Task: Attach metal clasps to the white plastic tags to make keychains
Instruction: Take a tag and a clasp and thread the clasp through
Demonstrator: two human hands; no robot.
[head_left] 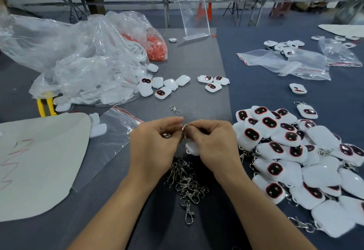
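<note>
Bench [197, 62]: grey mat, workshop tables behind. Left hand [155, 143]: pinches metal clasp [184, 128], mid-bench, beyond loose clasps [185, 182]. Right hand [212, 143]: grips white tag [192, 149], mostly covered; long axis hidden.

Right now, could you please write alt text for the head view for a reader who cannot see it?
The left hand and right hand pinch a metal clasp together over a grey mat, a white tag under the right hand. Nearer lie loose clasps; finished keychains pile at right.
</note>
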